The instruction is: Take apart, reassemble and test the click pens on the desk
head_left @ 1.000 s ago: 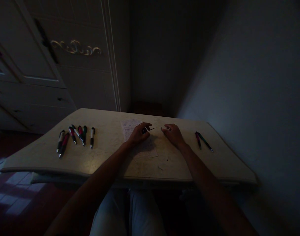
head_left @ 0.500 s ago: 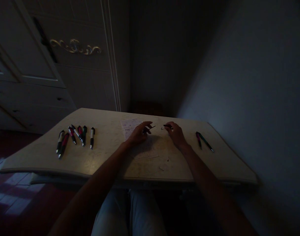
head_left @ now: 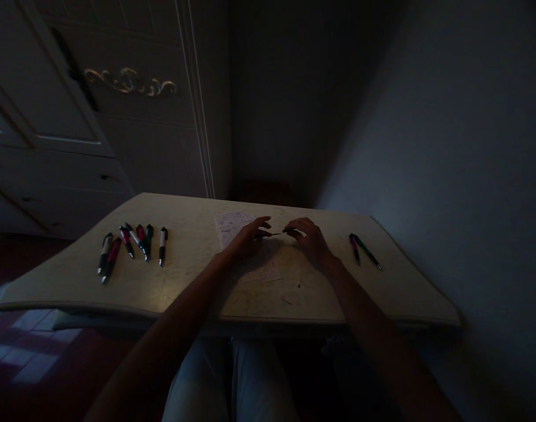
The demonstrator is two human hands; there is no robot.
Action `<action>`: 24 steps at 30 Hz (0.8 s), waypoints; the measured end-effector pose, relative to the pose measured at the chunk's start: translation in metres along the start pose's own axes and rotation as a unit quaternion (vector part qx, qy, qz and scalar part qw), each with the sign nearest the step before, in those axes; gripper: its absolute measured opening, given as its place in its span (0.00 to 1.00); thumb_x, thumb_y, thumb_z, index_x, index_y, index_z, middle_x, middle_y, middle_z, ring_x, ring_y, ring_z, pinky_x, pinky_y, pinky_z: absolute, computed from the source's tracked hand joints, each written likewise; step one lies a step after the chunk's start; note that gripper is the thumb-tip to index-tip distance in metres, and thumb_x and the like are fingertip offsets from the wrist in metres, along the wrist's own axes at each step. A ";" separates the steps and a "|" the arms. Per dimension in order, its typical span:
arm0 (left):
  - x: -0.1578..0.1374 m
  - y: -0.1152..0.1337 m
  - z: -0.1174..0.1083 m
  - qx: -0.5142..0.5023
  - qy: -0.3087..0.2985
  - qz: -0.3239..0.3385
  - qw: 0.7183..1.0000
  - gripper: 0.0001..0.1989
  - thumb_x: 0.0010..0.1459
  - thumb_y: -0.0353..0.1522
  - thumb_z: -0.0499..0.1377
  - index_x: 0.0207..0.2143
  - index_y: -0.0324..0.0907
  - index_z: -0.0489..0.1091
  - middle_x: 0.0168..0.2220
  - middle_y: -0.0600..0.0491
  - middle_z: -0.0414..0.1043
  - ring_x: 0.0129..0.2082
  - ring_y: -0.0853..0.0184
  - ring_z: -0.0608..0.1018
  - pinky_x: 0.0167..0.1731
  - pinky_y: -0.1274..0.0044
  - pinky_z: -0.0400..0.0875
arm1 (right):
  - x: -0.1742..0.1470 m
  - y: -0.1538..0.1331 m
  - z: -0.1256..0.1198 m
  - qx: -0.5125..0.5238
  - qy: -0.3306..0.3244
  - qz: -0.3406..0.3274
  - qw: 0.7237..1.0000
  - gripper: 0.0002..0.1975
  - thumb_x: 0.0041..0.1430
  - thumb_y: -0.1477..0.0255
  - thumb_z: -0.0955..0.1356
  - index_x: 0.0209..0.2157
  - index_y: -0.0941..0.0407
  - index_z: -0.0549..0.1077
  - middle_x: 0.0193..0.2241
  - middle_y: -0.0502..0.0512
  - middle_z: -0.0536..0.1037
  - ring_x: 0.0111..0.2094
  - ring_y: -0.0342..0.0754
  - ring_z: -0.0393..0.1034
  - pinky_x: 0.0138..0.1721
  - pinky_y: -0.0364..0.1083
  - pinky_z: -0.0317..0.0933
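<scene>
My left hand (head_left: 247,237) is closed on a dark pen barrel (head_left: 261,234), and a thin tip points out of it to the right. Facing it, my right hand (head_left: 312,239) pinches a small dark pen piece (head_left: 288,230) between thumb and fingers. The thin tip reaches close to that piece; I cannot tell whether they touch. Under and behind my left hand lies a sheet of paper (head_left: 226,228) with writing. Nearer me on the table are a tiny dark bit (head_left: 299,284) and a small thin curved piece (head_left: 287,301), both too small to name.
Several pens (head_left: 112,261) lie at the left of the pale table (head_left: 189,281), with a white and black pen (head_left: 163,246) beside them. To the right rest a purple pen (head_left: 355,249) and a green pen (head_left: 369,253). A cabinet (head_left: 158,152) and a wall (head_left: 448,146) stand beyond.
My right hand has moved left, bringing its dark piece close to the thin tip. The pen part in my left hand has turned from slanting upward to nearly level.
</scene>
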State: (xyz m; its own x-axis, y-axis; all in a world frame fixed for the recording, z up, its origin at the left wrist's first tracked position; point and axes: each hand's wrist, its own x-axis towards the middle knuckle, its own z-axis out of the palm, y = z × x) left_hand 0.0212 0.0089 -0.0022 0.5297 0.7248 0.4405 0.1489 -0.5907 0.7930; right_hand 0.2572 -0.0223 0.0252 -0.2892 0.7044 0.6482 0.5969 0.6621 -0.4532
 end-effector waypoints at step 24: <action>0.000 0.003 0.014 0.015 0.017 0.052 0.998 0.34 0.51 0.19 0.55 0.60 0.44 0.56 0.61 0.39 0.60 0.53 0.60 0.75 0.48 0.68 0.76 | -0.006 -0.011 0.028 0.059 -0.064 -0.009 0.996 0.09 0.63 0.70 0.67 0.42 0.52 0.78 0.39 0.56 0.79 0.42 0.51 0.72 0.46 0.52 0.65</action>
State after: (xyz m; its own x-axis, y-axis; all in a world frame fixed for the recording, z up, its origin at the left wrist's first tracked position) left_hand 0.0334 0.0018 -0.0057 0.5152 0.6697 0.5349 0.1200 -0.6743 0.7287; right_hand 0.2316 -0.0268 0.0088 -0.3955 0.7144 0.5773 0.5005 0.6946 -0.5168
